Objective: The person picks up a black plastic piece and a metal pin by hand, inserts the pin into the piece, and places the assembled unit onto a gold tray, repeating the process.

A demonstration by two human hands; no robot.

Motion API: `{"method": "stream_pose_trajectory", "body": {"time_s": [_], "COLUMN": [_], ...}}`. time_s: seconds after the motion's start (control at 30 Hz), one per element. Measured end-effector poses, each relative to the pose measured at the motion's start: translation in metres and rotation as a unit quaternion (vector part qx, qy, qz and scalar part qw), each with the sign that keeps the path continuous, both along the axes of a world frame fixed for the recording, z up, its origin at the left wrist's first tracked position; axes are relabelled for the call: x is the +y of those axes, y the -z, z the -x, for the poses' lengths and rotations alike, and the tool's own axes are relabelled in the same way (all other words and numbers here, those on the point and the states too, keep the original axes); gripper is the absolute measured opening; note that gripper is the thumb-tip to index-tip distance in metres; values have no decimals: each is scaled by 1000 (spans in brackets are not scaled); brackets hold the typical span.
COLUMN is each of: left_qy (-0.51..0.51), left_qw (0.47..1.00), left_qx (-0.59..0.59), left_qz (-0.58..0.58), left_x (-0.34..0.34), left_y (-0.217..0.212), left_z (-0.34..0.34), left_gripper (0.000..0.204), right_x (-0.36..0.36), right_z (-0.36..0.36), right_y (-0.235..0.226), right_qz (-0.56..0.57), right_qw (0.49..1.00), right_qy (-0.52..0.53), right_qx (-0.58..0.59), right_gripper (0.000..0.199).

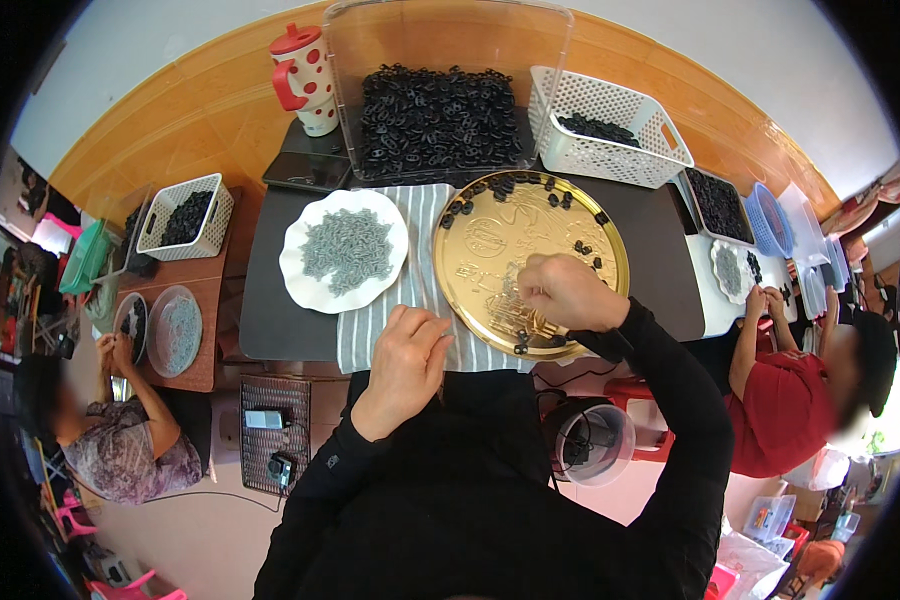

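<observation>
Both hands curl loosely, right (567,291) over the gold tray (470,262), left (407,355) beside it; grasp unclear.

bright even daylight, sharp centre, fisheye-bent dark rim.

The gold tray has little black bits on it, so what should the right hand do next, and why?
Probably pinch up one black piece from the gold tray. The right hand is curled over the tray with fingers bunched; whether it already holds one I cannot tell. The left hand rests on the striped cloth.
</observation>
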State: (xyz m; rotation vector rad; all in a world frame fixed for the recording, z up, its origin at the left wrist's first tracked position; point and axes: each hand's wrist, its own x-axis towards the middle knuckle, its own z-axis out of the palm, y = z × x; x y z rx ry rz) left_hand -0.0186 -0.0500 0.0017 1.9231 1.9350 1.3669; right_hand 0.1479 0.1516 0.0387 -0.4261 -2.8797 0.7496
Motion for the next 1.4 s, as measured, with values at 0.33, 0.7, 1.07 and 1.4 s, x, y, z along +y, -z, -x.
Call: {"method": "stream_pose_trajectory", "body": {"time_s": [0.33, 0.7, 1.07, 1.4], "left_qy": [39, 84, 149, 92], "left_qw": [999, 883, 708, 753], "left_qx": [-21, -444, -684, -651], "left_qz": [1, 130, 94, 28], "left_x": [7, 0, 2, -13], "left_y": [0, 3, 23, 26], "left_z": [-20, -33, -15, -5], "left_gripper": [17, 18, 17, 21], "right_x": [-39, -62, -41, -5], "right_z": [-23, -18, 16, 70], "right_y": [21, -3, -4, 25], "right_qz": [-23, -41, -111, -243], "right_qw": [999, 988, 975, 964], "right_qy": [8, -71, -24, -96], "right_qx": [-29, 134, 190, -42], "right_gripper": [11, 5, 12, 19]}}
